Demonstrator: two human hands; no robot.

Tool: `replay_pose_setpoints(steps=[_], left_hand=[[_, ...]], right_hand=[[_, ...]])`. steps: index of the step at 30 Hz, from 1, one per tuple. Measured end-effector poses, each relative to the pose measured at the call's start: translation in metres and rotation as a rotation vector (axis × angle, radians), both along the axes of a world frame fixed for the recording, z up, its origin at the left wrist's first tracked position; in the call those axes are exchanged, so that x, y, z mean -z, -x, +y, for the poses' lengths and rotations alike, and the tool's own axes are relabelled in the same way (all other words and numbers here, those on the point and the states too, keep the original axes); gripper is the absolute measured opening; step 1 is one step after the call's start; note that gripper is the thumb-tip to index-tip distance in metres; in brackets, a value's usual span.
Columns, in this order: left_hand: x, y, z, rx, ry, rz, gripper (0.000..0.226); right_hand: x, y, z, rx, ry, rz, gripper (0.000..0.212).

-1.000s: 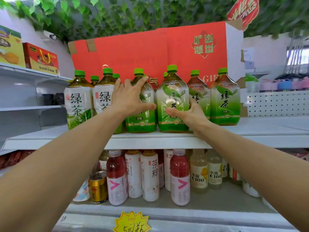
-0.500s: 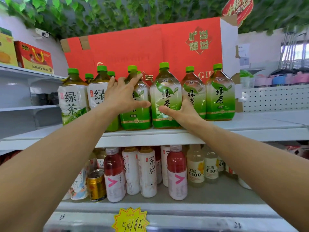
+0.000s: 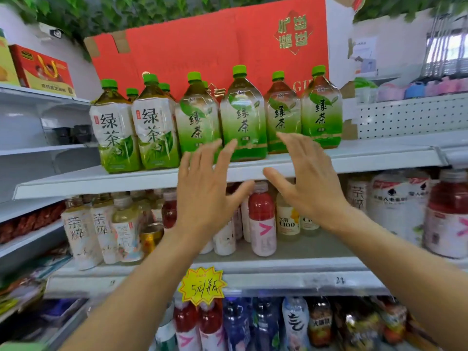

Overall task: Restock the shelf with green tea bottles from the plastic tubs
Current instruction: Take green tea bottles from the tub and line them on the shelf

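- Left hand (image 3: 205, 196): open, fingers straight and spread, palm toward the shelving. It holds nothing. Its fingertips lie in front of the lower parts of the two middle bottles; contact cannot be confirmed.
- Right hand (image 3: 306, 183): open in the same way, thumb out to the side, and holds nothing. Its fingertips lie in front of the base of the fifth bottle from the left; contact cannot be confirmed.
- Green tea bottles (image 3: 243, 117): six stand upright in a front row on the upper shelf (image 3: 101, 181), packed side by side with green caps up. The two at the left carry white labels; the other four carry green-fade labels. Further green caps (image 3: 132, 91) behind the left end indicate a second row.
- Reason for placement (judgement): labels face the aisle so the product reads at a glance. The row stands close to the front edge for easy reach. The red carton (image 3: 228, 46) stands behind the rows and probably limits how far back they can go.
- Reason for hand posture (judgement): flat, spread palms suit squaring or steadying a row, not lifting a bottle.
- Plastic tubs: not in view.
- Task state (judgement): the front row is set, and bare shelf shows to the right of the last bottle. Further stock would have to come from the tubs.
- Lower shelf (image 3: 278, 269): smaller drink bottles stand on it. A yellow price tag (image 3: 201, 286) is fixed to its front edge.
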State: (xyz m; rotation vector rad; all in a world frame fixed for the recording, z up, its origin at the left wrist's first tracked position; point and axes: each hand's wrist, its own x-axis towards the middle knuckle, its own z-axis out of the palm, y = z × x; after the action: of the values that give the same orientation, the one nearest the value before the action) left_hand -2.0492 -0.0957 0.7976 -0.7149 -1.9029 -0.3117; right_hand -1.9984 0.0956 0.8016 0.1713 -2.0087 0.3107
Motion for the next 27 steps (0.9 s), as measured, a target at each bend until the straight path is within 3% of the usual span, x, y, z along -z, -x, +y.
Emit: replay_pose_setpoints(steps=[7, 13, 20, 27], left_hand=[[0.099, -0.067, 0.052, 0.079, 0.158, -0.18, 0.073], [0.173, -0.119, 0.119, 0.103, 0.251, -0.367, 0.066], [0.266, -0.167, 0.211, 0.095, 0.346, -0.598, 0.073], [0.36, -0.207, 0.271, 0.045, 0.405, -0.926, 0.07]], right_hand=[[0.096, -0.086, 0.049, 0.185, -0.156, -0.134, 0.061], [0.181, -0.153, 0.113, 0.294, -0.177, -0.391, 0.055], [0.267, -0.202, 0.199, 0.323, -0.168, -0.734, 0.063], [0.354, -0.238, 0.271, 0.228, -0.139, -0.942, 0.063]])
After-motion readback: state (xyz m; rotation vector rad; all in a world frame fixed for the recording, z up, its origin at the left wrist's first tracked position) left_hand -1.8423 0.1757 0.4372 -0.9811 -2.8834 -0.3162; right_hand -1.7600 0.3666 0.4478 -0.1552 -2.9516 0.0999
